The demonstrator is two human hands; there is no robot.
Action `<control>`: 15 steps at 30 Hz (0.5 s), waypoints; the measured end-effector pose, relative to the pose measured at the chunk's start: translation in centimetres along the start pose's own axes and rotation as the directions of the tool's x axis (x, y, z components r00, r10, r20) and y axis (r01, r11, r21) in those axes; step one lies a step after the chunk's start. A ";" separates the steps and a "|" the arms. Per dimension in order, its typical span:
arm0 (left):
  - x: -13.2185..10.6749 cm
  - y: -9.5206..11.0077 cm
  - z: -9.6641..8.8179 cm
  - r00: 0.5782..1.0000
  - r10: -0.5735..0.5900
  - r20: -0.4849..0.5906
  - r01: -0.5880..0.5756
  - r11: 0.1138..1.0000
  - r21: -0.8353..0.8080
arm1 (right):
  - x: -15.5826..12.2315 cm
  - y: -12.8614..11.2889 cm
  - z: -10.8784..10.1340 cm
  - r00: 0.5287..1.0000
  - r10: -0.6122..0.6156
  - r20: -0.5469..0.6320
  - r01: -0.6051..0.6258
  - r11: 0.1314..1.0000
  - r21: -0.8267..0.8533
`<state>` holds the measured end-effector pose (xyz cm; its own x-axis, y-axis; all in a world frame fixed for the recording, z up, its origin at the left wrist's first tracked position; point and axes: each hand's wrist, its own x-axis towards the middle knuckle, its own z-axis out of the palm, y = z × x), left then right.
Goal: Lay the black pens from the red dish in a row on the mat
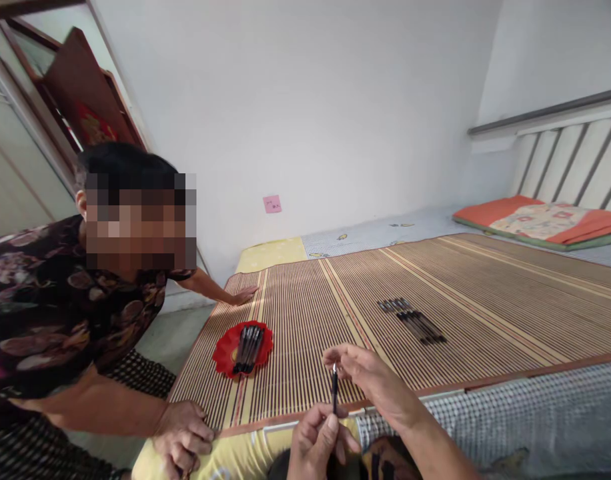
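Both my hands hold one black pen [334,390] upright over the near edge of a striped bamboo mat [435,280]. My left hand [315,440] grips the pen's lower end. My right hand [360,373] pinches its top end with the fingertips. A red dish [224,350] with several black pens [248,348] lies on the mat to the left. Farther right a row of several more black pens [413,320] lies straight on the mat.
Another person in a dark flowered shirt leans in at the left, one hand [245,293] flat on the mat, the other hand [183,440] on the bed's yellow edge. An orange pillow [540,220] lies at the far right by a slatted headboard. White walls stand behind.
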<state>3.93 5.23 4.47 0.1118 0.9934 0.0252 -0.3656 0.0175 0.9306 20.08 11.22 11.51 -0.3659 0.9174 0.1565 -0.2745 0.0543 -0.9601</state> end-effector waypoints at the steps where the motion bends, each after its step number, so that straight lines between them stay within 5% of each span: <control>1: -0.1 0.1 0.1 1.000 -0.003 -0.005 0.003 1.000 -0.007 | -0.1 0.1 0.0 1.000 0.011 0.013 -0.011 1.000 0.015; 15: -0.7 1.0 0.1 0.999 -0.040 0.006 0.040 0.999 0.000 | 0.0 1.1 0.0 0.999 0.024 0.043 -0.025 1.000 0.018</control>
<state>3.58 4.54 5.37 0.1316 0.9913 -0.0097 -0.3613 0.0570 0.9307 19.72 11.30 10.47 -0.4103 0.9007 0.1428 -0.2816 0.0239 -0.9592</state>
